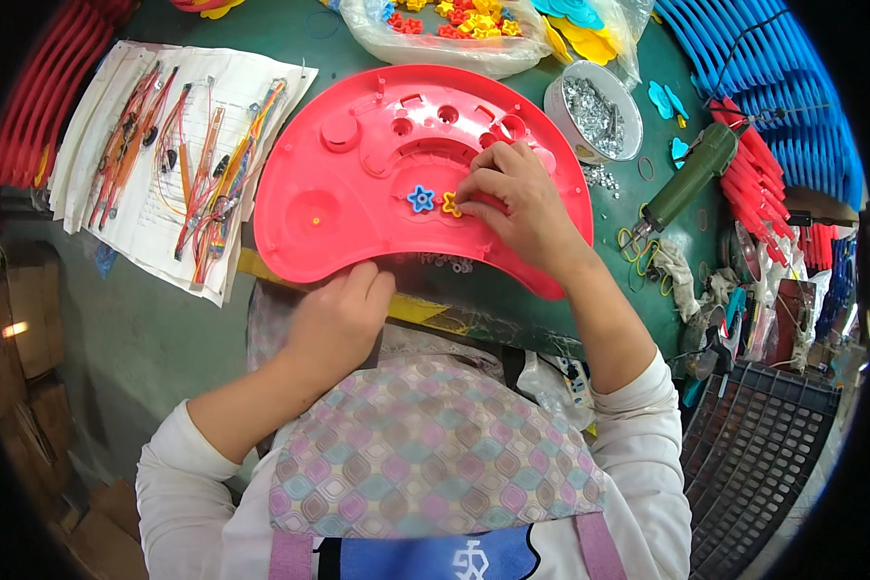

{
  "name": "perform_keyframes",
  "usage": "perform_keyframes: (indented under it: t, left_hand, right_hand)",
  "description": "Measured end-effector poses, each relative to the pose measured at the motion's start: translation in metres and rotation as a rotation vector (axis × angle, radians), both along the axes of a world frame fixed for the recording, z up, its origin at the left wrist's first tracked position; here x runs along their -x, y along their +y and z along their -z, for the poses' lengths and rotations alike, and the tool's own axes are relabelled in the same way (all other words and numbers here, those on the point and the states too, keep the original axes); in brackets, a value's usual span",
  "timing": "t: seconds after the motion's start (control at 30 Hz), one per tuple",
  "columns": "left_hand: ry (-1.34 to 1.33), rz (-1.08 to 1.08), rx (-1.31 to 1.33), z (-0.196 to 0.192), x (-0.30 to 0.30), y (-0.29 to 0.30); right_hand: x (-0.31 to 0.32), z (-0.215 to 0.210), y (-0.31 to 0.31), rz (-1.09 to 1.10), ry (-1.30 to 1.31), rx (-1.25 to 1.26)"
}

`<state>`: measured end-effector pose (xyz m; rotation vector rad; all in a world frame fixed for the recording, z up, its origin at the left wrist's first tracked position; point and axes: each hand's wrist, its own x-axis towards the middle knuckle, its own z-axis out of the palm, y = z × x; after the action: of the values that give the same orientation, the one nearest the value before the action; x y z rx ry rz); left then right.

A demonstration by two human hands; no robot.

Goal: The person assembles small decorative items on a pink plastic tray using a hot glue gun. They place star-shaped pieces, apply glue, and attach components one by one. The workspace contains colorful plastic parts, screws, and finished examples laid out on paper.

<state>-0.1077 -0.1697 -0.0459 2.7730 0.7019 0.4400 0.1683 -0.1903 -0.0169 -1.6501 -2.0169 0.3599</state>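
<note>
A red, bean-shaped plastic shell [425,101] lies with its hollow side up on the green table. At its near left rim is my left hand [343,304], its fingers closed and bent against the edge; the fingertips are partly hidden. My right hand [522,198] reaches over the shell's right half, thumb and fingers pinched at a yellow star-shaped plastic piece [451,204]. Just left of that piece, a blue star-shaped piece [420,199] sits in the shell. My right fingers cover part of the shell beside the yellow star.
Wired electronic parts [193,164] lie on paper sheets to the left. A bag of coloured stars [435,58] stands behind the shell. To the right are a white tub of screws [599,116], a green power screwdriver [681,179], and stacked blue [754,58] and red plastic parts.
</note>
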Motion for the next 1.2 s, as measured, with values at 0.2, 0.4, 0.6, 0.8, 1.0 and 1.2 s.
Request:
perform_keyframes:
  t: [0.2,0.4,0.6,0.8,1.0,1.2]
  left_hand:
    - [-0.071,-0.046,-0.009,0.001,0.002,-0.002]
    - [-0.048,-0.036,0.017,0.0,0.003,0.0]
    - [-0.116,0.043,0.087,-0.003,0.003,0.002]
    - [-0.311,0.241,0.145,-0.012,0.0,0.008]
    - [-0.488,0.239,0.278,-0.029,-0.006,0.011]
    - [-0.6,0.16,0.337,-0.038,-0.036,0.019]
  right_hand:
    - [0.003,-0.009,0.003,-0.009,-0.067,0.07]
    - [0.005,-0.016,0.014,-0.028,-0.178,0.117]
    - [0.01,-0.02,0.019,0.017,-0.196,0.175]
    - [0.002,-0.039,0.0,0.31,0.147,-0.1]
    - [-0.123,-0.014,-0.068,1.15,-0.218,-0.863]
    - [-0.181,0.028,-0.102,1.082,0.567,-0.348]
